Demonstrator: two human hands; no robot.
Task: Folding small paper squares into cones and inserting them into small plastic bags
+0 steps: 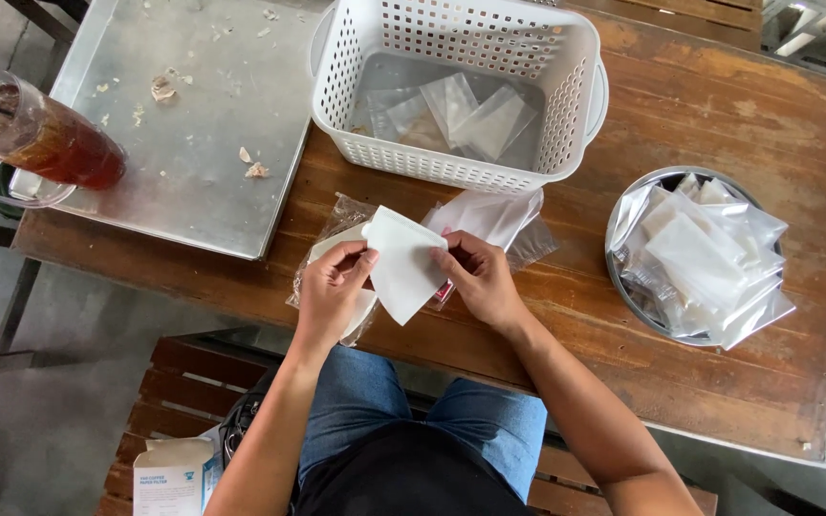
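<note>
Item 1: paper filter [403, 263], pinched by my left hand [330, 291] and right hand [480, 279]. Risk I judge: creasing; iced drink [50, 139] at 10 o'clock could spill.

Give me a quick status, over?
Left hand and right hand both pinching white paper filter. Clear bags underneath. Nothing blocking.

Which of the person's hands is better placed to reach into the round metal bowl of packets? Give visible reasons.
Probably the right hand: the metal bowl sits on its side of the table, nearer to it. The left hand is farther away. Both hands currently hold the white paper filter.
</note>
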